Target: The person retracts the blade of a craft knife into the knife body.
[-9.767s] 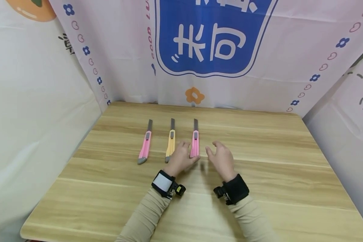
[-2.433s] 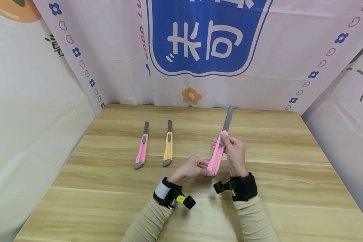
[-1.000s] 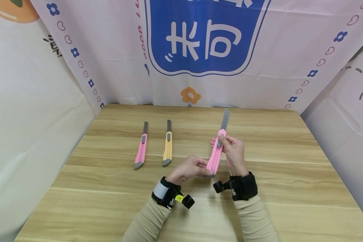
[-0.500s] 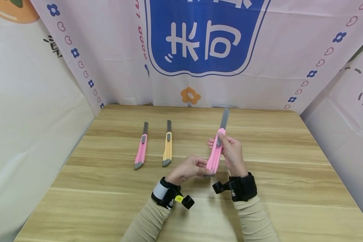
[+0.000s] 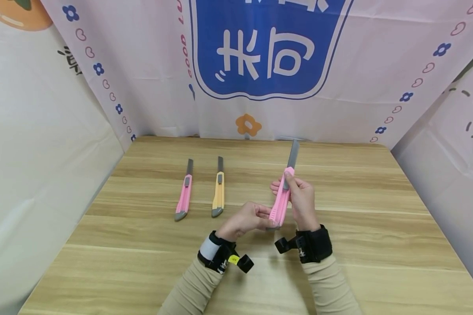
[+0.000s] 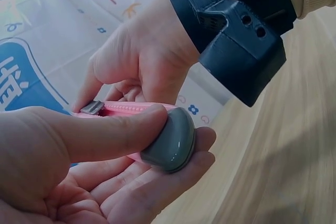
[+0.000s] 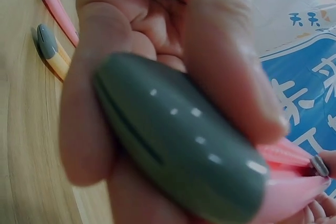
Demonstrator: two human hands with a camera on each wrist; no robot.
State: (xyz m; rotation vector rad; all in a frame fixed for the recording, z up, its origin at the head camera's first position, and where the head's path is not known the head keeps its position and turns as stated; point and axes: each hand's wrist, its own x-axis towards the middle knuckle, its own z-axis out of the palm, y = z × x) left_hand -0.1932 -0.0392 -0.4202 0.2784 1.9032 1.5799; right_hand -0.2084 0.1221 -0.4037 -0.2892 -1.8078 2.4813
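A pink utility knife (image 5: 280, 205) is held up over the table with its grey blade (image 5: 293, 154) extended and pointing away. My left hand (image 5: 247, 219) pinches the handle's rear end between thumb and fingers, beside the grey end cap (image 6: 176, 140). Farther up the handle, my right hand (image 5: 304, 202) grips it, with the thumb at the grey slider (image 6: 93, 108). On the table to the left lie a yellow utility knife (image 5: 218, 192) and another pink utility knife (image 5: 185, 194), apart from each other, blades out and pointing away.
The wooden table (image 5: 358, 183) reaches back to a printed cloth (image 5: 161, 78) hanging behind it. More pale cloth (image 5: 43, 175) hangs along the left side. Both wrists wear black camera straps.
About ten seconds ago the held pink knife lay right of the yellow one; now both hands hold it up, farther right. Over the last second the right hand shifted slightly left.
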